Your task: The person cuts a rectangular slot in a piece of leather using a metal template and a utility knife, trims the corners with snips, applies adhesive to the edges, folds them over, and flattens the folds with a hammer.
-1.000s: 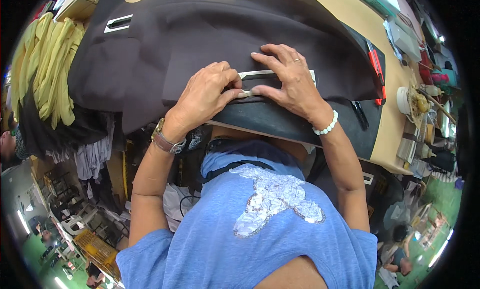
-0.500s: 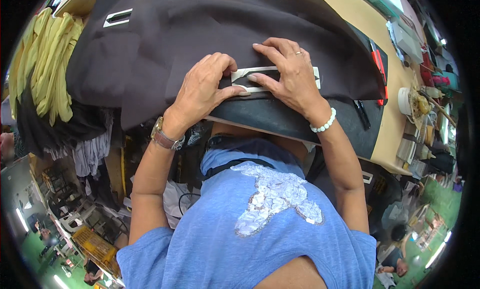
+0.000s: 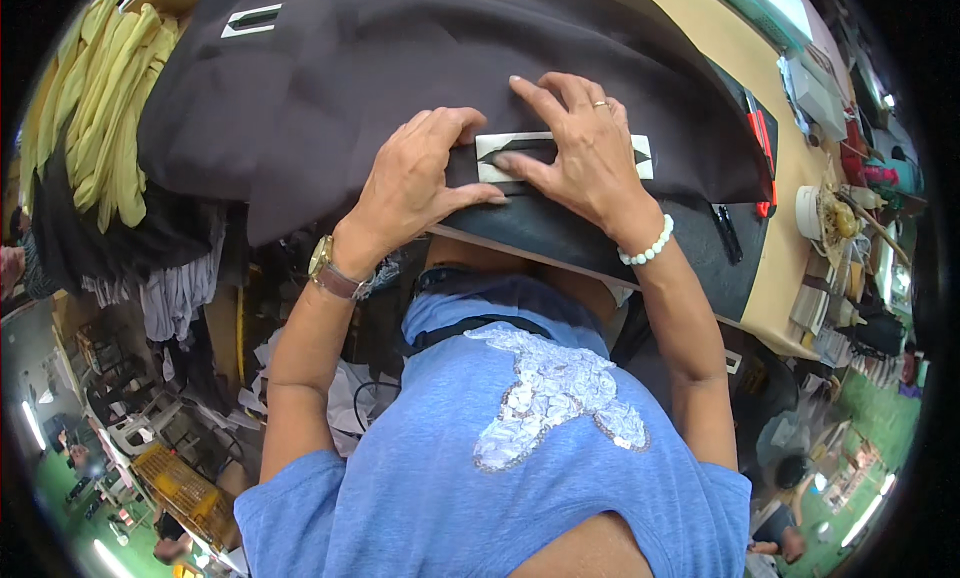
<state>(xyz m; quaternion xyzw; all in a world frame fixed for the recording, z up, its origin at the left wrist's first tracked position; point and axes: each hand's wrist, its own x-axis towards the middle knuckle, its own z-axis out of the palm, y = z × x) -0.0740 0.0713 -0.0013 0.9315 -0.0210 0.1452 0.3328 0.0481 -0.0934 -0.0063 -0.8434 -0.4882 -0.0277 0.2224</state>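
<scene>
A dark cloth (image 3: 380,58) covers much of the worktop, with a white slotted piece (image 3: 521,175) flat on it near its front edge. A similar piece (image 3: 239,25) lies at the upper left. My left hand (image 3: 410,178) is beside the nearer piece's left end, thumb and index apart, the thumb tip by its lower edge and the cloth's edge. My right hand (image 3: 585,158) is over that piece, fingers spread, thumb pressed on its left part, index fingertip on the cloth above.
A black board (image 3: 700,258) on a tan table (image 3: 765,298) carries red-handled tools (image 3: 762,148) and a black tool (image 3: 728,236). Yellow garments (image 3: 100,108) hang at the left; bottles and boxes crowd the right rim. People (image 3: 790,538) are at the far lower corners.
The white piece now lies flat and more exposed, shifted slightly right. My left hand has risen and come away from gripping it; my right thumb has moved onto it.
</scene>
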